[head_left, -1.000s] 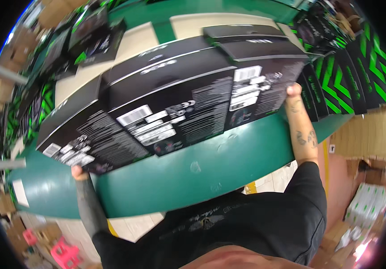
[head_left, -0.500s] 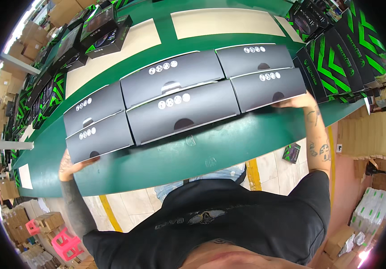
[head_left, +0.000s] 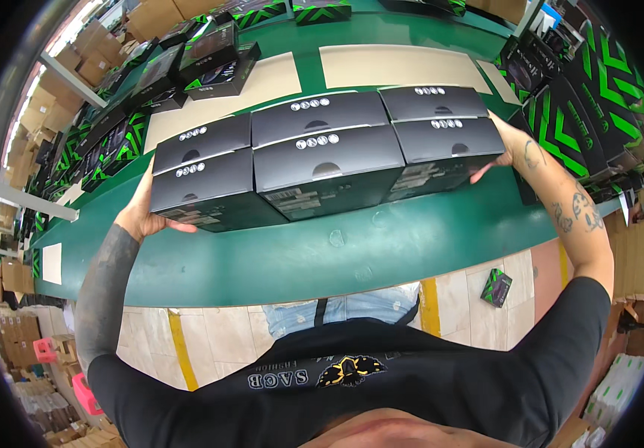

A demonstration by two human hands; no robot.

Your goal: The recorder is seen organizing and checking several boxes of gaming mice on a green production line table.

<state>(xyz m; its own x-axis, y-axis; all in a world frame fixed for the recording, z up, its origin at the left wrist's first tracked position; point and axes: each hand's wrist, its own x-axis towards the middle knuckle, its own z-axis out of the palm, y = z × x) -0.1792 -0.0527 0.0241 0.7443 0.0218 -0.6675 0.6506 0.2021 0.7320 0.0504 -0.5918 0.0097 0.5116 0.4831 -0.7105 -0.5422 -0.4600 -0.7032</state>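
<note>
Six black cartons (head_left: 326, 155) have dropped toward the counter (head_left: 277, 257), at twelve o'clock. Left hand (head_left: 141, 213) and right hand (head_left: 507, 143) clasp their nine- and three-o'clock ends; stiff, smooth cardboard probably needs firm inward pressure.

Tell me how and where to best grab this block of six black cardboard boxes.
Probably the outer ends of the block, left hand from the left, right hand from the right, pressing inward: its two rows of three show no strap, so sideways pressure should keep them together.
</note>
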